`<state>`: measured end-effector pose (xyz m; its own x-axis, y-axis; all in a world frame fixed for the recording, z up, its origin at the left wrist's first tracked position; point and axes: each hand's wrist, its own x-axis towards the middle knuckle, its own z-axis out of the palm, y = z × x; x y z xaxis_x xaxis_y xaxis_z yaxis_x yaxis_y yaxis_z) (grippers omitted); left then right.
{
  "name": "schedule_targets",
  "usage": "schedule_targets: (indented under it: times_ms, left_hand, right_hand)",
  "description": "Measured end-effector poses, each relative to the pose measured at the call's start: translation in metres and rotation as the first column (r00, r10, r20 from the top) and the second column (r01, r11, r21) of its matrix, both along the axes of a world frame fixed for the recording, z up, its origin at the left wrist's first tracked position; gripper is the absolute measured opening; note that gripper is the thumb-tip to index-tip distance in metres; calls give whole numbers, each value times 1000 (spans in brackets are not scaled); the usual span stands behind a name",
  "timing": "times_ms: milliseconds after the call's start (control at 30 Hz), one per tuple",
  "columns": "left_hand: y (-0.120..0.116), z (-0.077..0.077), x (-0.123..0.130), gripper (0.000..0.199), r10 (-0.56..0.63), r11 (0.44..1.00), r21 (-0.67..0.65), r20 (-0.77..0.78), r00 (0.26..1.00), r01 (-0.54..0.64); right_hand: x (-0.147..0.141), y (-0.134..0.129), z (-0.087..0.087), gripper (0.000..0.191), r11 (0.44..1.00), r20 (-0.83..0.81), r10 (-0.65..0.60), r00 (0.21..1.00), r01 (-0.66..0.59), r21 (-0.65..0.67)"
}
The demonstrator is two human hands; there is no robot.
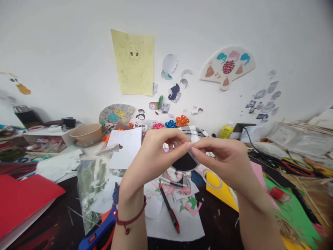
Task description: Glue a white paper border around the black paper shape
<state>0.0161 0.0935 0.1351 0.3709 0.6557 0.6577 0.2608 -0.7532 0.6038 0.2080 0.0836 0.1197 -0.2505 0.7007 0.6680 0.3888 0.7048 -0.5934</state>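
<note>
Both hands are raised over the middle of the table, fingertips almost touching. My left hand (162, 151) pinches the upper edge of a dark cutout with a pale rim (185, 162). From the other side, my right hand (222, 156) pinches the same cutout near its top right. The cutout hangs below the fingers, and its upper part is hidden behind them. Under the hands lies a white sheet (182, 229) with a black and red pen (170, 210) and green and pink paper scraps (192, 203) on it.
A blue glue gun (100, 227) lies left of the sheet, near a clear plastic bag (91, 194). Red paper (23, 205) is at far left. Yellow card (221, 191), green paper (293, 211) and scissors (299, 166) lie at right. A round basket (87, 135) stands behind.
</note>
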Motion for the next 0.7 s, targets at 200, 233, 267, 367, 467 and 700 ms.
schedule_targets:
  times_ms: [200, 233, 267, 367, 467, 700]
  left_hand:
    - [0, 1, 0, 11, 11, 1000, 8, 12, 1000, -11]
    - [0, 0, 0, 11, 9, 1000, 9, 15, 1000, -9]
    - [0, 0, 0, 11, 7, 1000, 12, 17, 1000, -7]
    - [2, -2, -1, 11, 17, 1000, 26, 30, 999, -17]
    - [2, -2, -1, 10, 43, 998, 40, 42, 998, -44]
    - [3, -2, -1, 10, 33, 999, 33, 75, 997, -35]
  right_hand:
    - [-1, 1, -1, 5, 1000, -35, 5, 999, -4, 5]
    - [-1, 2, -2, 6, 1000, -39, 9, 999, -9, 2]
    - [-1, 2, -2, 6, 1000, -43, 15, 999, -15, -1]
    - [-1, 4, -2, 7, 999, -49, 19, 999, -21, -27]
    - [-1, 4, -2, 7, 998, -50, 13, 999, -16, -66]
    - [-5, 6, -5, 7, 1000, -90, 11, 996, -9, 28]
